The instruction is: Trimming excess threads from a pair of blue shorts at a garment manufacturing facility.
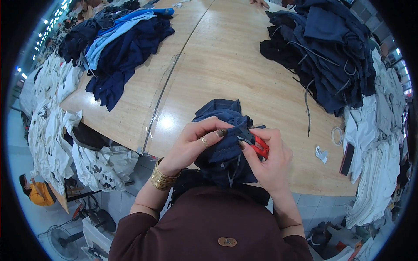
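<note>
Head view: at the table's point(217, 65) near edge, the left hand point(193, 141) pinches a navy garment point(217, 152), thumb and fingers closed on its cloth. The right hand point(274, 156) is curled round red-handled snips point(262, 147), blades by the garment; I cannot tell whether they touch. Dark clothing point(331, 52) is heaped far right, blue garments point(117, 41) far left.

Matt cloth garment point(219, 153), plastic cutter handles point(262, 148), glossy wood-grained tabletop point(217, 65), shiny metal bangles point(162, 177)
</note>
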Demonstrator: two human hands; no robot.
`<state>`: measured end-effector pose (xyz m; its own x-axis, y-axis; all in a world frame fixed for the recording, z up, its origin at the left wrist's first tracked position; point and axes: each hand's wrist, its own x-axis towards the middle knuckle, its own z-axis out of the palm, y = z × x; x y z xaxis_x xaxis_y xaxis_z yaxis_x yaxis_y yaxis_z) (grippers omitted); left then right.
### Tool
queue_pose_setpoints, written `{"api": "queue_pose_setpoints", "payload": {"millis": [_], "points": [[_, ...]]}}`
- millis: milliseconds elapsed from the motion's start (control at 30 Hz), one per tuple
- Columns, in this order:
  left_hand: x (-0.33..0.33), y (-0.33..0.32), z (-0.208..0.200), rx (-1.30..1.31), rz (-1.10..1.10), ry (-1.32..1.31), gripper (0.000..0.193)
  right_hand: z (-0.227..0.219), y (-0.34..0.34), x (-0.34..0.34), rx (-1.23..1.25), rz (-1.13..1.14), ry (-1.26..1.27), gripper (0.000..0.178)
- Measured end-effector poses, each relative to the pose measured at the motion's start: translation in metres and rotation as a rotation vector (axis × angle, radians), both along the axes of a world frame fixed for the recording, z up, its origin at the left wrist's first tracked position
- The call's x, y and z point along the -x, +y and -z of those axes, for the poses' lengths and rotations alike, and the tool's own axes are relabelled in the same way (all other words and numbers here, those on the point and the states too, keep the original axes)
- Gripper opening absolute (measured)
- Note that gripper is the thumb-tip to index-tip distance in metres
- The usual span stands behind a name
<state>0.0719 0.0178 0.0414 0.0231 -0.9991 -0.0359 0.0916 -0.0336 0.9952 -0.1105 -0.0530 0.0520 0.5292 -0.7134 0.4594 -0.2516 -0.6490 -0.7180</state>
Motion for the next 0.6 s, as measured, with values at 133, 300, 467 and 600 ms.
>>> {"api": "queue_pose_setpoints", "payload": {"millis": [133,300,467,600], "points": [[0.004,0.000,0.001,-0.013,-0.044,0.048,0.021,0.000,0.002,0.001,0.067,0.038,0.061,0.024],[0.014,-0.001,0.003,-0.048,-0.172,0.139,0.020,0.007,0.006,0.000,0.035,0.089,0.009,0.022],[0.017,-0.002,0.004,-0.044,-0.240,0.100,0.019,0.006,0.004,-0.004,0.036,0.108,0.033,0.021],[0.019,-0.004,0.008,-0.025,-0.258,0.078,0.017,0.007,0.001,-0.010,0.097,0.110,0.038,0.020]]}}
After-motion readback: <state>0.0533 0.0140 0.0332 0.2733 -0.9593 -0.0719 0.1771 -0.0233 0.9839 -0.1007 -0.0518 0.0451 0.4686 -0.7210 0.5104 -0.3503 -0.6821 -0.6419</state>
